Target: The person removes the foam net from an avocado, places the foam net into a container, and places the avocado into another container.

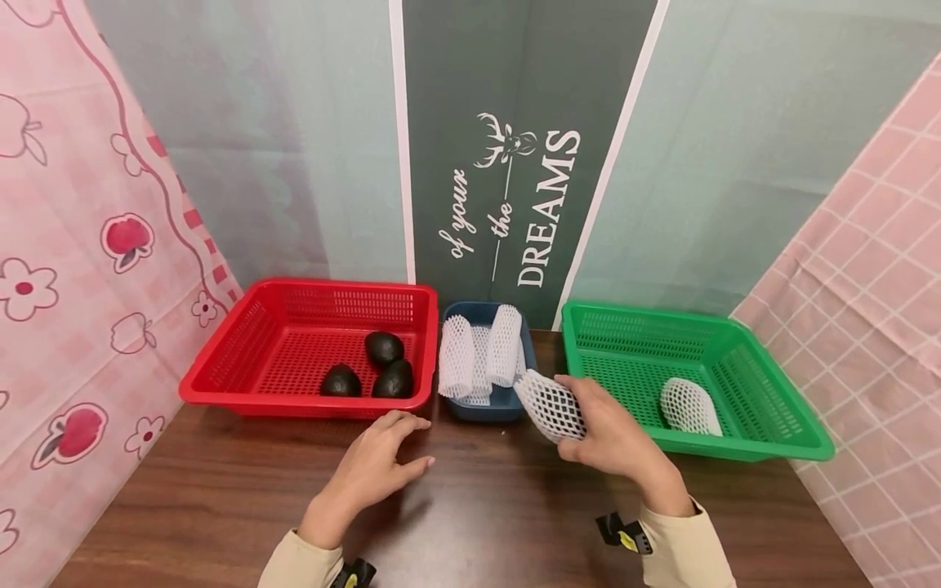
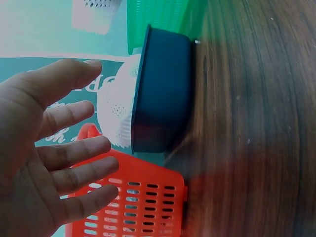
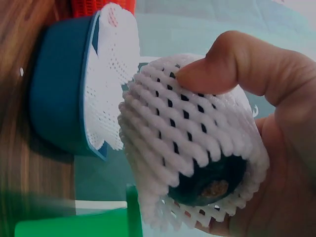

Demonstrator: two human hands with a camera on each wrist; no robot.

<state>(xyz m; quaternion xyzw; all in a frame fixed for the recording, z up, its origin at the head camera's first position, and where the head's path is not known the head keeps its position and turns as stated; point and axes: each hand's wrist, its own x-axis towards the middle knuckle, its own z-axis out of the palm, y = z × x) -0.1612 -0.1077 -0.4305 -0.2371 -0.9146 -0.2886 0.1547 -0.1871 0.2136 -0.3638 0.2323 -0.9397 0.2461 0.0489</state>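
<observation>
Within the right hand (image 1: 608, 426), netted avocado (image 3: 210, 178).

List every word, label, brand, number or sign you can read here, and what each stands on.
"of your": dark green backdrop panel
"the": same panel
"DREAMS": same panel, in capitals
Left wrist view: white lettering partly hidden behind the left hand, not readable as words.
Black right wrist strap: yellow mark, too small to read.
No text seen on the red basket, blue tub or green basket.
</observation>
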